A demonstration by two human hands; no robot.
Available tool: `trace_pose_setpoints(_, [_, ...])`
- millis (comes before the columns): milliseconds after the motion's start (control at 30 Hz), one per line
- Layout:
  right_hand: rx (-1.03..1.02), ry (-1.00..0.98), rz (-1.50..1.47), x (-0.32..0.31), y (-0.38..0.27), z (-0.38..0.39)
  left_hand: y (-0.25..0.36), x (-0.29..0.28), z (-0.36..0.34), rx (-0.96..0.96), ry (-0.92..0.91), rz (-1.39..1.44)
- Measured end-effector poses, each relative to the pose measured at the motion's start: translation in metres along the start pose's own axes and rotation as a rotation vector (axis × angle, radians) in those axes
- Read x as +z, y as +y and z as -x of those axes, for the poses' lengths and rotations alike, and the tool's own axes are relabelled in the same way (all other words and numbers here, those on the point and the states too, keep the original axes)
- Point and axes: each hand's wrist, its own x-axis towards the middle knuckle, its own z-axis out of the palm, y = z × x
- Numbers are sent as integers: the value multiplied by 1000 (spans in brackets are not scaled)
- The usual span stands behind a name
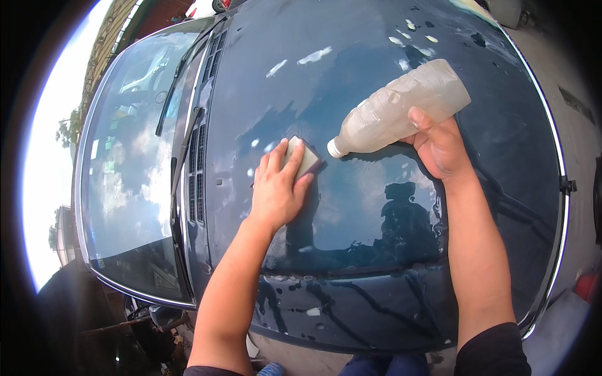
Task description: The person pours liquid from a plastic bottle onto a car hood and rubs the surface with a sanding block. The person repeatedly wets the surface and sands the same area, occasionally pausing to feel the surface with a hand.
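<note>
Under the fingers of my left hand [276, 193] is a pale sanding block [308, 159] with a dark sheet, apparently sandpaper, beneath it. The hand grips the block and presses it flat on the wet blue car hood [342, 216]. My right hand [444, 149] is wrapped round a cloudy plastic bottle [401, 103], its thumb on the near side. The bottle tilts so that its white cap [336, 148] points down and left, close above the hood and to the right of the block. Whether liquid leaves the cap cannot be made out.
On the left are the windshield [128, 163], black wipers [174, 188] and a vent grille [197, 172]. Pale bare patches [315, 55] mark the far part of the hood. A chrome trim strip [544, 94] edges it at right. Water streaks run down its near edge.
</note>
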Motion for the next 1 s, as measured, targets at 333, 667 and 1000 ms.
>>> trace_pose_setpoints(333, [6, -31, -12, 5, 4, -1, -22, -11, 27, -93, -17, -22])
trace_pose_setpoints(667, [-6, -12, -11, 7, 2, -1, -26, -18, 64, -92, -42, -15])
trace_pose_setpoints(1000, [-3, 0, -3, -1, -1, 0, -23, -14, 114, -67, -73, -10])
